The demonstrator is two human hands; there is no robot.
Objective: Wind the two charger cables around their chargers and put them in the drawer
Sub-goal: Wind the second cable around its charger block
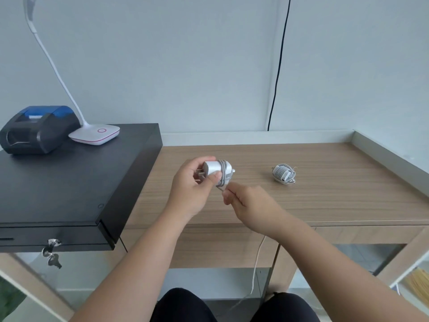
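**Charger in hand, second charger wound on the desk**

Your left hand grips a white charger above the wooden desk, thumb and fingers curled round its body, plug prongs pointing left. Several turns of grey cable already wrap its right end. Your right hand pinches the loose end of that cable just below the charger, fingers curled.

The second charger, white with its cable fully wound around it, lies on the desk to the right, well apart from your hands.

Left of the desk: a black cash drawer, keys hanging from its front lock. On top of it stand a black-and-blue receipt printer and a white desk lamp with a pink ring on its base.

No brand, label or writing is legible on any item.
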